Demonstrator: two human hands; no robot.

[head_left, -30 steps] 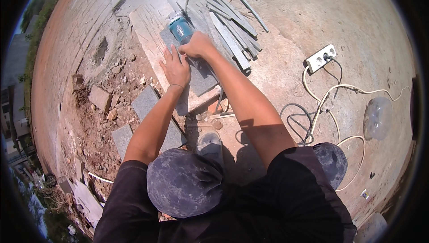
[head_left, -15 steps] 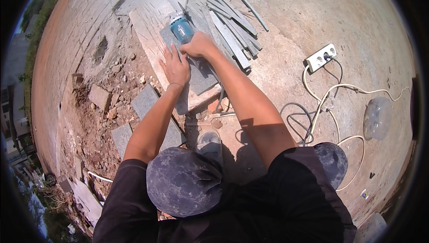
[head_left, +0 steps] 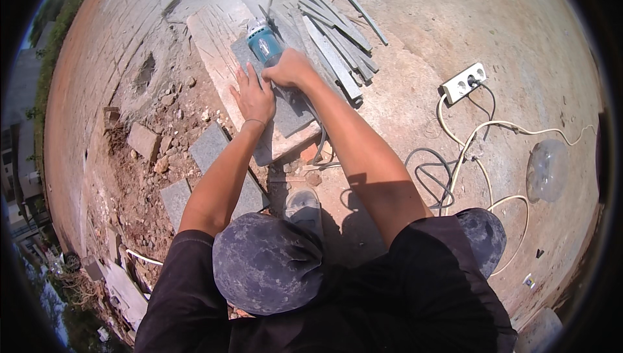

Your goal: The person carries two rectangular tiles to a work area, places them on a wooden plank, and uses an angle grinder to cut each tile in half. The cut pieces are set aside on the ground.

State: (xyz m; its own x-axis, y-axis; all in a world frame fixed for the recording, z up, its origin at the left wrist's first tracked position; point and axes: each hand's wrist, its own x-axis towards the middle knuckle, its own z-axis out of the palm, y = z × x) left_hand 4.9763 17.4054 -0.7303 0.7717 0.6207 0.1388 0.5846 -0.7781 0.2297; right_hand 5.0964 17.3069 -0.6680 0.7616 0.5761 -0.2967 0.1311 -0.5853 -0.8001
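My right hand [head_left: 291, 69] grips the body of a teal angle grinder [head_left: 264, 44], whose head points away from me over a grey stone slab [head_left: 289, 111]. My left hand [head_left: 254, 95] lies flat on the same slab, fingers spread, just left of the grinder. The slab rests on a long pale board [head_left: 217, 27] laid on the ground. The grinder's disc is hidden behind its body.
A pile of cut grey stone strips [head_left: 337, 41] lies right of the grinder. A white power strip [head_left: 464, 82] with cables [head_left: 467, 152] sits to the right. Grey pavers [head_left: 211, 147], rubble and bricks [head_left: 144, 140] lie to the left. A clear bottle [head_left: 546, 170] rests far right.
The grinder and my right hand have shifted slightly away from me along the slab. My left hand stays pressed on the stone.
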